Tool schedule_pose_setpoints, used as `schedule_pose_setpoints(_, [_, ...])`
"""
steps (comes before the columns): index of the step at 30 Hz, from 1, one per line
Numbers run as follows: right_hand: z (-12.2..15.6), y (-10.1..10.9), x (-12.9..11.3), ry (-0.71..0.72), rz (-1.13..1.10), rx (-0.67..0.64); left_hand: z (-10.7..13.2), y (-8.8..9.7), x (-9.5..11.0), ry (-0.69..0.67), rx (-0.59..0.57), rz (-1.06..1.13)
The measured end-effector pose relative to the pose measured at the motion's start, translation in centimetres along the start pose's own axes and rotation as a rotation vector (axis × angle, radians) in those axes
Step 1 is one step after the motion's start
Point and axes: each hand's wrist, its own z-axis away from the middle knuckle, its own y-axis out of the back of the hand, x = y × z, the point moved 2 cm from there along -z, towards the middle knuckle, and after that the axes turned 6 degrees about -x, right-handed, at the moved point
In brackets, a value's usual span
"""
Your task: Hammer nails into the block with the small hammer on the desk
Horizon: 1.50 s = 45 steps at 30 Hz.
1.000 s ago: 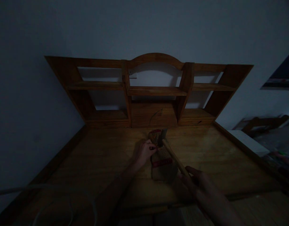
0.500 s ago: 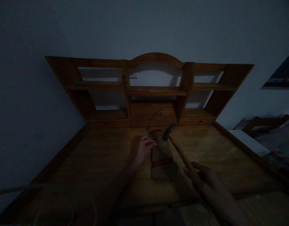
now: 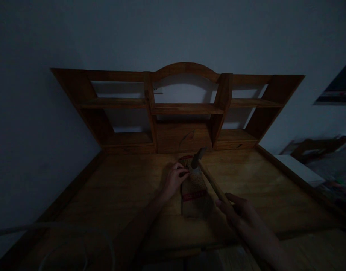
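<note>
The scene is dim. A brown woven piece with red bands lies on the wooden desk top. My left hand rests at its left edge, fingers pinched together at the upper part; whatever they pinch is too small to make out. My right hand is closed round the wooden handle of a hammer. The hammer's metal head hangs just above the far end of the woven piece, close to my left fingertips.
A wooden hutch with open shelves stands at the back of the desk against a pale wall. A raised rail runs along the desk's right side. Blurred furniture and clutter lie to the right. A pale cable loop shows at lower left.
The hammer head was down on the woven piece a second ago, rose up and right half a second ago, and has now come back down toward it. My left hand stays at the piece's edge.
</note>
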Motion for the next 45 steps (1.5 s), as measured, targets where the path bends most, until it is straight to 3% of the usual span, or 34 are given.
schedule_pose_setpoints(9, [-1.7,-1.2,1.6,0.062,0.028,-0.022,0.1,-0.5,-0.8,-0.003,-0.014,-0.027])
schedule_pose_setpoints(18, [-0.8,-0.7,0.3,0.052,0.052,-0.011,0.3,-0.4,-0.5,0.012,-0.014,-0.025])
schedule_pose_setpoints(24, [-0.6,-1.1,0.9,0.009,0.045,-0.001,0.3,-0.9,-1.0,0.013,-0.028,-0.005])
schedule_pose_setpoints(33, [0.7,-0.6,1.1,0.014,0.013,0.028,0.2,1.3,-1.3,0.023,0.060,0.080])
schedule_pose_setpoints(37, [0.9,-1.0,1.0,0.003,0.003,0.045,0.3,1.0,-1.4,-0.026,-0.045,0.124])
schedule_pose_setpoints(40, [0.5,-1.3,1.2,0.018,-0.005,-0.033,0.4,0.1,-1.6,-0.050,-0.135,0.087])
schedule_pose_setpoints(45, [0.1,-1.3,1.6,-0.020,-0.026,-0.112,0.5,-0.7,-1.9,-0.045,-0.158,0.082])
